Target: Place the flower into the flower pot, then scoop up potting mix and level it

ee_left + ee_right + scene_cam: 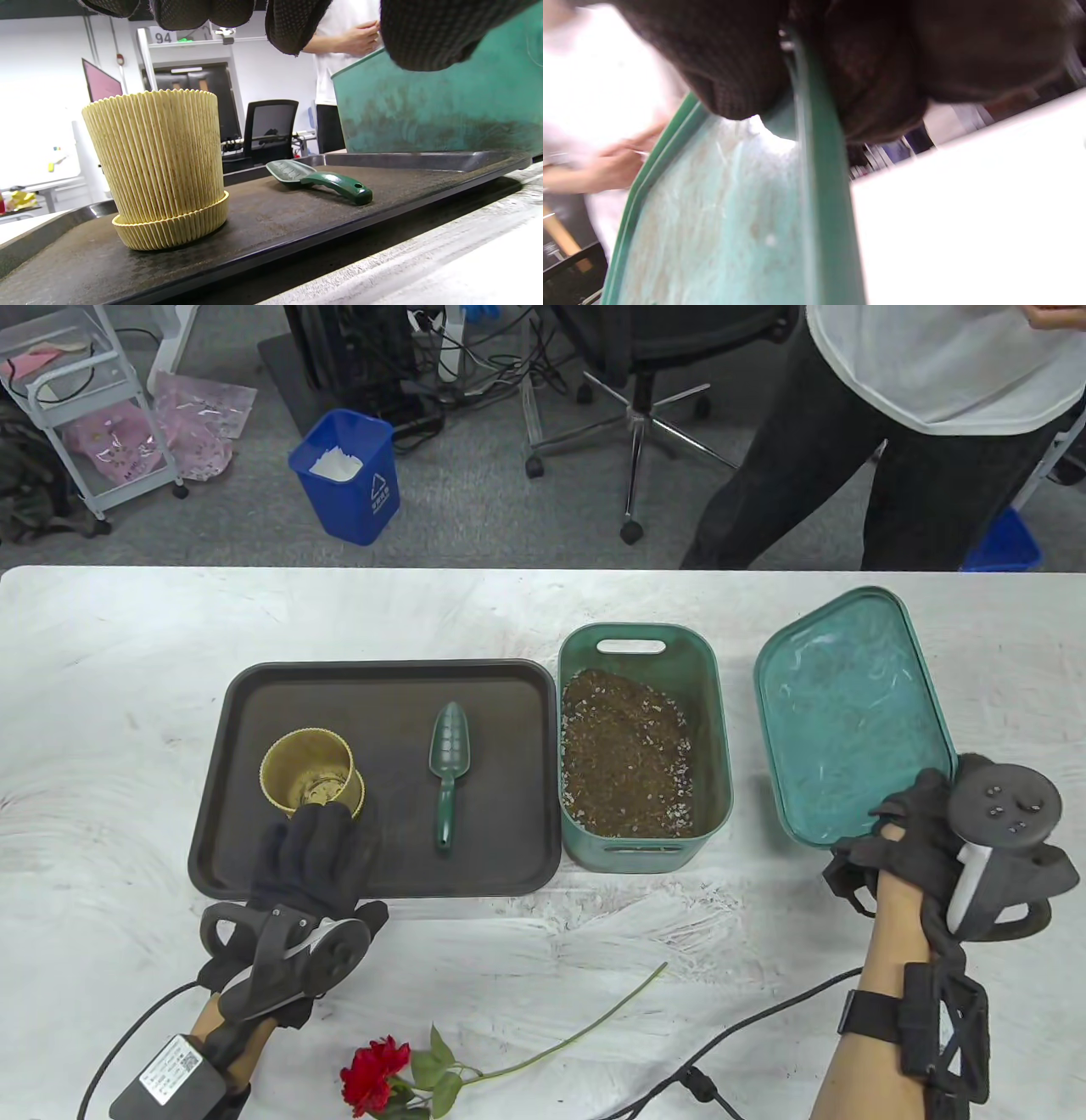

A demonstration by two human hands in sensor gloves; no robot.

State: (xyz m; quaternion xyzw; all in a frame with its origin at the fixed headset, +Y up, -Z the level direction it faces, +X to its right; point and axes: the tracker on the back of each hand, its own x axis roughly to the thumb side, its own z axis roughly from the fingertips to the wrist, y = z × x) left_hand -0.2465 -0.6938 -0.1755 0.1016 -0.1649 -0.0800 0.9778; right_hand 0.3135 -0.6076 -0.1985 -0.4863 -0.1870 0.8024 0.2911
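- The red artificial flower on a long green stem [386,1069] lies on the white table [110,712] at the bottom centre of the table view, untouched, its stem running up and right toward the frame's middle.
- The left hand in a black sensor glove [310,848] sits at lower left over the tray's near edge; its fingers are relaxed and fairly straight, holding nothing, the fingertips [292,25] hanging just in front of the pot without clear contact.
- The right hand in a black glove [920,836] at lower right pinches the near rim of the teal plastic lid [848,712], thumb on one face and fingers on the other.
- On the dark rectangular tray [382,865] the ribbed yellow flower pot [310,772] stands upright at left; the green plastic trowel [447,768] lies at its centre.
- Just right of the tray, the teal plastic bin [713,729] holds brown potting mix [624,763].
- Beyond the table: grey floor, a blue waste bin [348,475], an office chair [636,390], and a standing person in a white top [925,373].
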